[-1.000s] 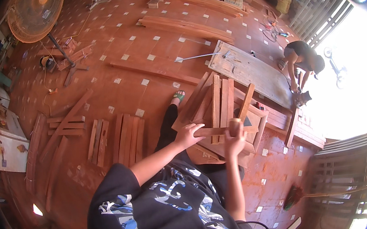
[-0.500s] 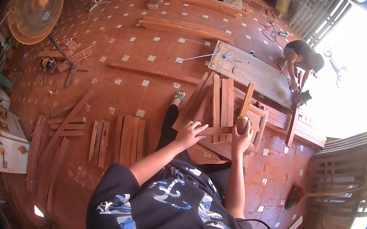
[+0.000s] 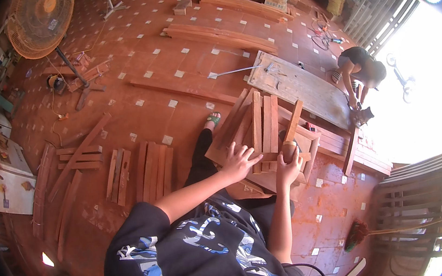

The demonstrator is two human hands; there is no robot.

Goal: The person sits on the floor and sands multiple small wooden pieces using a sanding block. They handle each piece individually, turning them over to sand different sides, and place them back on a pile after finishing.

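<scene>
A short reddish wooden strip (image 3: 269,157) lies crosswise in front of me on a wooden work surface (image 3: 310,152). My left hand (image 3: 239,164) grips its left end, with the index finger stretched along it. My right hand (image 3: 289,169) is wrapped round a rounded tool with a tan top (image 3: 289,145), which looks like a palm sander and rests on the strip. The strip's right end pokes out past that hand. Just beyond, several wooden slats (image 3: 266,124) lie side by side, and a single slat (image 3: 294,118) slants away behind the tool.
Several cut slats (image 3: 154,170) lie on the tiled floor to the left. A long grey board (image 3: 302,88) stretches beyond the work surface. At the right, another person (image 3: 361,67) bends over a tool on timber. A fan (image 3: 41,22) stands far left; a broom (image 3: 356,232) lies right.
My left hand has moved right along with the strip, whose right end now shows beyond the tool. My right hand with the tool has stayed nearly in place.
</scene>
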